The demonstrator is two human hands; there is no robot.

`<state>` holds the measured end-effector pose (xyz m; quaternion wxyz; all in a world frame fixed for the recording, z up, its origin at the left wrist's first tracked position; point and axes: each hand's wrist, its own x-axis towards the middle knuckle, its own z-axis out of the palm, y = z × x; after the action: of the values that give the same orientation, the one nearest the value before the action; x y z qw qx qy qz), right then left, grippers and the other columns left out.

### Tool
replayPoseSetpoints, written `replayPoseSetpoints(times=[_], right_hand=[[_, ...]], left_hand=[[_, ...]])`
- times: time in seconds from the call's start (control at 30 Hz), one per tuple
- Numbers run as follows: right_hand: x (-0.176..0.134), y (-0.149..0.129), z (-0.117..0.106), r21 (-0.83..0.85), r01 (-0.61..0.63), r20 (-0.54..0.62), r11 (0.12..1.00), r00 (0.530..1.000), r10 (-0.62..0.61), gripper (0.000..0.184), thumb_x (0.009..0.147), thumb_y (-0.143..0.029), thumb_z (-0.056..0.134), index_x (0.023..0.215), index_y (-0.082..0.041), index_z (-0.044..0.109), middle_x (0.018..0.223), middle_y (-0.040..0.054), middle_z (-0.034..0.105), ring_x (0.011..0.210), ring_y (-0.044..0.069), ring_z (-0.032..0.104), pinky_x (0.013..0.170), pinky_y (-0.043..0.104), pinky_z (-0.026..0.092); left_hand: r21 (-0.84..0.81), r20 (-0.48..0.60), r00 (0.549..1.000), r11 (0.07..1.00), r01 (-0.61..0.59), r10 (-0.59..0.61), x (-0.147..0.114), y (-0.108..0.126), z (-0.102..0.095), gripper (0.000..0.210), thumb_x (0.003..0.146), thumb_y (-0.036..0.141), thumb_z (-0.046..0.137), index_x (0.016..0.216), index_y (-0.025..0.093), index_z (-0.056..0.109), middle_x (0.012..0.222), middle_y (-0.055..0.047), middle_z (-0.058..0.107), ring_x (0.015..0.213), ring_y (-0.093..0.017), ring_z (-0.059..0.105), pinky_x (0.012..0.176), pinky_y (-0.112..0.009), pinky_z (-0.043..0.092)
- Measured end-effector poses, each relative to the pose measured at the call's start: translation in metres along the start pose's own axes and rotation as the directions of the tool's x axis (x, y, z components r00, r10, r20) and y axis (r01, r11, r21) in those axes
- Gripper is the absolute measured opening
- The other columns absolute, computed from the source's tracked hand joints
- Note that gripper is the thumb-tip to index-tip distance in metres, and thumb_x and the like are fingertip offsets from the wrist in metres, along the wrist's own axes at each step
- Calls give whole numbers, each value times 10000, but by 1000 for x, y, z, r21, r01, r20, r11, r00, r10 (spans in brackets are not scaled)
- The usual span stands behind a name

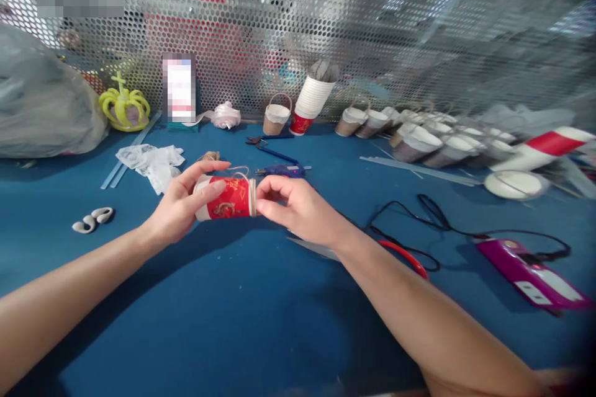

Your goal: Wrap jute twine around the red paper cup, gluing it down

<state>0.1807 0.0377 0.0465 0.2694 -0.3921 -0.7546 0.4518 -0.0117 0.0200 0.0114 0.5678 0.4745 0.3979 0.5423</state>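
Note:
A red and white paper cup [237, 200] with gold print lies sideways above the table. My left hand [184, 198] is closed round its white end, thumb across the near side. At the other end, beige twine [252, 197] is wound about the cup. The thumb and fingers of my right hand [291, 206] pinch there at that end; what exactly they grip is hidden. Behind the cup sits a ball of twine [212, 156], partly covered by my left hand. Just beyond my right hand lies a blue glue gun [282, 170].
Blue-handled pliers [274, 147], white lace [156, 161] and glue sticks [419, 170] lie about. A stack of cups [314, 99] leans at the back beside a handled bucket [276, 119]. More small buckets [419, 139] crowd the back right. Scissors [405, 257] and a purple power strip [531, 273] are at right.

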Motion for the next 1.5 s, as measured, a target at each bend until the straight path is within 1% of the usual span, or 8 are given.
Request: replayPoseSetpoints(times=[0.13, 0.27, 0.4, 0.67, 1.0, 1.13, 1.27, 1.5], right_hand=[[-4, -8, -4, -179, 20, 73, 984, 997, -7, 81, 761, -214, 544, 691, -174, 539, 661, -19, 569, 613, 101, 504, 590, 234, 410], [-5, -11, -16, -303, -4, -61, 953, 998, -15, 126, 803, -274, 533, 754, -170, 587, 729, 11, 622, 633, 122, 543, 588, 251, 427], [-6, -7, -16, -344, 126, -58, 930, 986, -155, 197, 856, -225, 476, 932, -166, 647, 1079, 73, 625, 990, 169, 574, 876, 302, 424], [-3, -3, -1, -17, 66, 43, 998, 997, -66, 276, 899, -232, 408, 964, -170, 669, 1231, 74, 566, 1166, 163, 498, 1010, 338, 352], [3, 7, 6, 258, -38, 30, 965, 999, 31, 282, 861, -251, 414, 968, -187, 668, 1153, 33, 638, 1145, 159, 518, 1008, 330, 343], [4, 6, -8, 116, 24, -32, 993, 999, -21, 239, 850, -227, 436, 919, -174, 658, 1064, 44, 672, 1045, 155, 577, 922, 315, 410], [9, 16, -43, -119, -68, -369, 991, 929, 19, 197, 863, -241, 410, 851, -150, 585, 815, 58, 682, 735, 141, 634, 661, 272, 479], [15, 65, -74, -523, -474, -430, 708, 864, 261, 134, 652, -242, 679, 718, -169, 589, 769, 80, 666, 733, 211, 624, 672, 297, 458]], left_hand=[[-58, 6, 998, 996, 70, -70, 0, -1, 1, 343, 678, 283, 729, 984, 161, 629, 792, -26, 676, 581, -108, 626, 567, -206, 533], [72, 26, 999, 997, -28, 27, -4, -5, 2, 305, 702, 272, 719, 984, 178, 653, 836, -27, 690, 637, -109, 631, 617, -198, 536], [249, 113, 985, 956, -154, 129, -8, -8, 4, 281, 730, 241, 695, 1004, 199, 655, 979, -38, 689, 762, -127, 643, 674, -184, 525], [308, 180, 942, 893, -327, 283, -9, -14, 5, 215, 767, 223, 649, 965, 142, 635, 970, -81, 692, 743, -143, 647, 624, -194, 526], [345, 215, 950, 892, -291, 227, -11, -15, 5, 211, 778, 225, 621, 956, 116, 650, 987, -100, 690, 804, -160, 646, 671, -204, 525], [372, 180, 971, 903, -215, 157, -11, -16, 4, 207, 779, 251, 625, 929, 111, 654, 908, -85, 694, 712, -134, 631, 611, -188, 511], [365, 146, 982, 916, -169, 123, -11, -17, 4, 211, 773, 278, 634, 915, 123, 651, 892, -68, 690, 637, -105, 603, 554, -166, 489], [375, 106, 990, 919, -125, 91, -11, -18, 4, 226, 753, 293, 646, 906, 126, 649, 838, -53, 684, 590, -83, 564, 530, -150, 469]])
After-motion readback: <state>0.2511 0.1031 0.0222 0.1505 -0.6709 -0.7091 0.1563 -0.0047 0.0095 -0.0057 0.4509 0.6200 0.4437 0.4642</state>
